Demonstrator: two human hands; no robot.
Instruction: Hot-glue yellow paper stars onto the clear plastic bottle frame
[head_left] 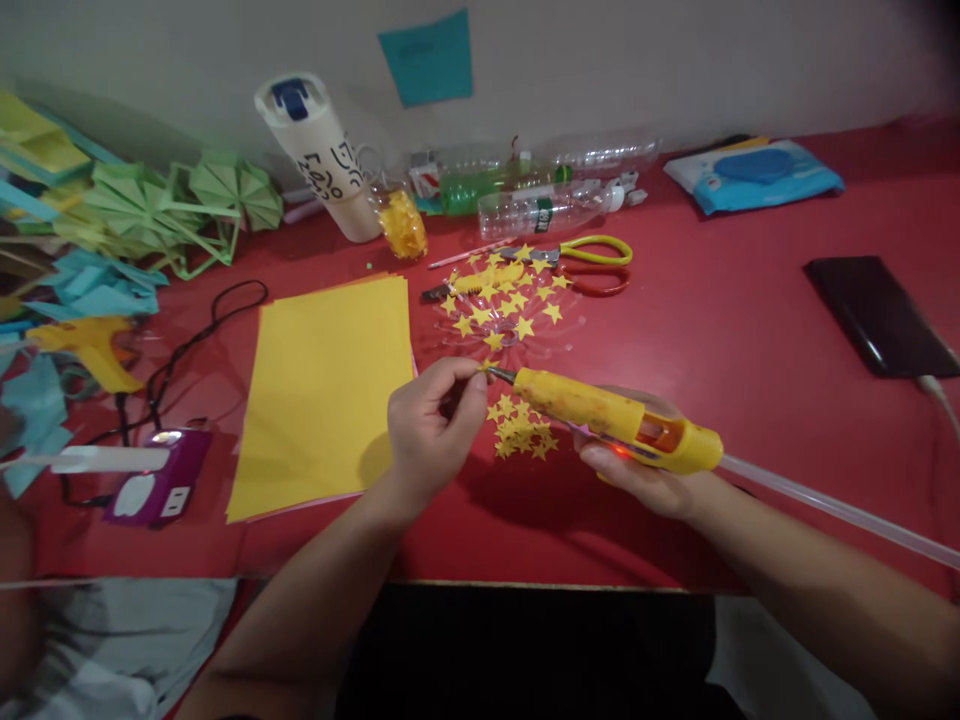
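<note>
My right hand (645, 480) is wrapped round a yellow hot glue gun (600, 408), with a long clear glue stick (832, 508) coming out of its back end. Its metal nozzle points left and meets a small yellow paper star (489, 366), which my left hand (439, 425) pinches between thumb and fingertips. Just below the nozzle lies a pile of loose yellow stars (517, 432). Beyond it, a clear plastic piece with spread strips (517, 350) carries several yellow stars (523, 327).
Yellow paper sheets (322, 390) lie left of my hands. Scissors (596, 250), plastic bottles (540, 212), a white tumbler (322, 150) and a wipes pack (757, 172) stand or lie behind. A phone (874, 315) is at right; another glue gun (94, 345) and a purple power adapter (157, 490) at left.
</note>
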